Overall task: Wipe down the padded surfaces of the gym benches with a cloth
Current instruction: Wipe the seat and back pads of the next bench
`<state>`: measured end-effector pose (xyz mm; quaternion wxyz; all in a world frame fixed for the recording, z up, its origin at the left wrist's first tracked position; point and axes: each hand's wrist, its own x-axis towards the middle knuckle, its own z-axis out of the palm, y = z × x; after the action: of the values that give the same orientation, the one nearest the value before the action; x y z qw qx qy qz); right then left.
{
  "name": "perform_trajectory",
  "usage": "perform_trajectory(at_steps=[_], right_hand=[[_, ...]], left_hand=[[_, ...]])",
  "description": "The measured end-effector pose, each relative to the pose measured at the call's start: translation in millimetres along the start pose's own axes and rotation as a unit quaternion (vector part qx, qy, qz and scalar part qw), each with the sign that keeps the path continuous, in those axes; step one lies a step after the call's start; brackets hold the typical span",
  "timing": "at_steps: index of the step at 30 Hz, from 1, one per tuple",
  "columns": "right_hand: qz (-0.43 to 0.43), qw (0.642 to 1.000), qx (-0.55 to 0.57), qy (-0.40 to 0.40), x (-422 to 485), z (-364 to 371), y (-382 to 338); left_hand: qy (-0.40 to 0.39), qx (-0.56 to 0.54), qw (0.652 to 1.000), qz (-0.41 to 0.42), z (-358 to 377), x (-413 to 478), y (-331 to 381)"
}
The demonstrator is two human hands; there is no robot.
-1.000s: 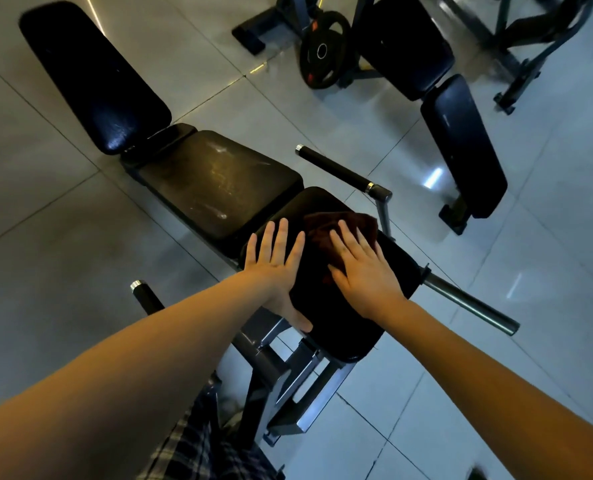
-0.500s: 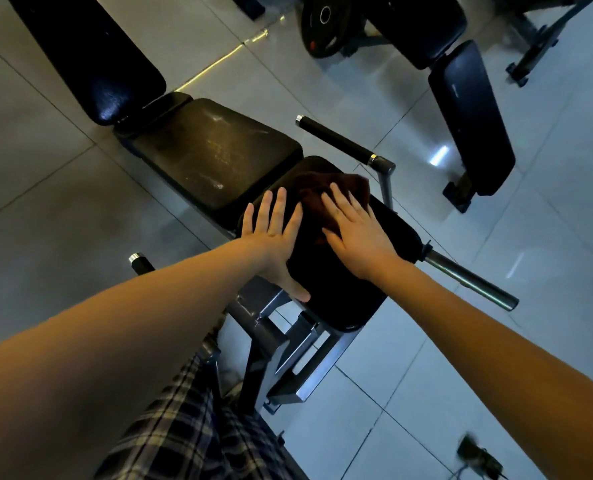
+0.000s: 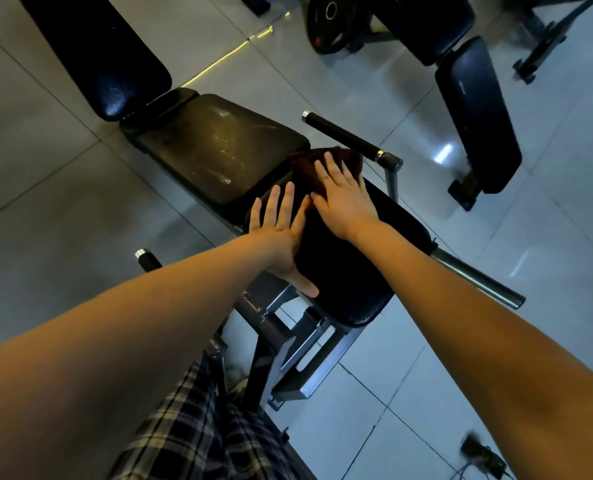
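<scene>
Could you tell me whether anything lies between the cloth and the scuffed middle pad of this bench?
Nothing visible does. The cloth, pressed under the right hand, sits at the far edge of the near pad, next to the middle pad. The left hand lies flat on the near pad, off to the side.

The right grip [image 3: 343,199] covers the near part of the cloth [image 3: 305,166], so its full outline cannot be told. At 11 o'clock the back pad [image 3: 97,53] runs off the top edge; at 12 o'clock the weight plate [image 3: 329,26] does too. At 5 o'clock a small dark object [image 3: 482,455] is too blurred to identify.
</scene>
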<state>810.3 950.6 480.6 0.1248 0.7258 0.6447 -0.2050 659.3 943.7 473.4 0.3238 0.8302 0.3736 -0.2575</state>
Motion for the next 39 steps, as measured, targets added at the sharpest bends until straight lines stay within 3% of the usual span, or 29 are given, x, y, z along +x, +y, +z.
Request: perform_trajectory(at_steps=[7,11,20,24,30,39], right_hand=[[-0.003,1.0,-0.005,-0.018,-90,16,9],[0.006,0.999,-0.038,-0.012,-96,21,0],[0.044,0.999,0.01,-0.007,19,0,-39],[-0.016,1.0,0.013,-0.017,-20,5,-27],[-0.06,0.996,-0.015,-0.06,-114,27,-12],[0.003,0.999,-0.046,-0.007,-29,19,-53]], left_hand=[[0.131,-0.142,0.981,0.028,16,-17,-7],[0.132,-0.169,0.976,0.034,9,-16,-11],[0.112,-0.184,0.976,0.034,-10,-12,-24],[0.121,-0.209,0.969,0.047,-12,-17,-37],[0.152,-0.258,0.954,-0.002,0,-27,-30],[0.215,-0.306,0.925,-0.068,8,-23,-19]])
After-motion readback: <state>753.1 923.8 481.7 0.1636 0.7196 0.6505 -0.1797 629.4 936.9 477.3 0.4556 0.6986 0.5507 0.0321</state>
